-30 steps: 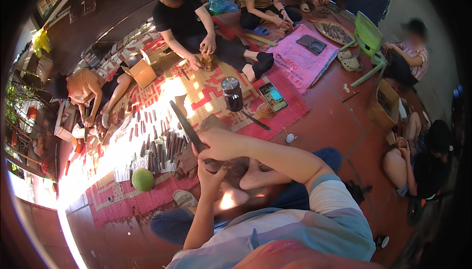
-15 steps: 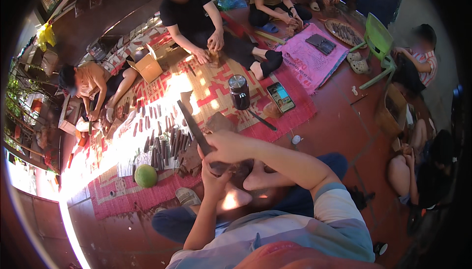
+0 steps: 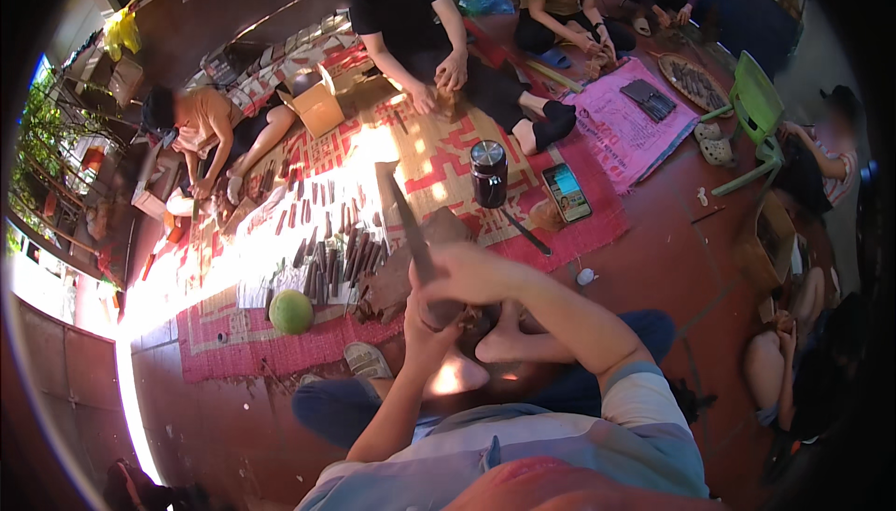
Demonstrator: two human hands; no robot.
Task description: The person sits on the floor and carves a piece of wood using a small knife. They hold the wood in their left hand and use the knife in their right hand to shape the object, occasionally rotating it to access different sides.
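My right hand [image 3: 478,270] is closed around the lower part of a long, flat, dark knife [image 3: 403,212], whose squared end points up and away to the left. Just below it, my left hand [image 3: 427,336] curls round a dark brown piece [image 3: 441,313], partly hidden by the fingers. Both hands are close together above my crossed legs and bare feet [image 3: 509,338]. Whether the blade touches the brown piece is hard to tell. Brown scraps [image 3: 378,308] lie on the mat just left of my hands.
Several dark brown sticks [image 3: 336,259] lie in rows on a sunlit sheet. Nearby are a green round fruit [image 3: 290,312], a dark jar [image 3: 488,175], a phone [image 3: 567,192] and another knife [image 3: 525,231]. People sit around, one across the mat [image 3: 597,222]; a green chair [image 3: 756,100] stands right.
The whole scene has shifted rightward in view as my head turned. My hands keep the same hold, and the knife stands slightly steeper.
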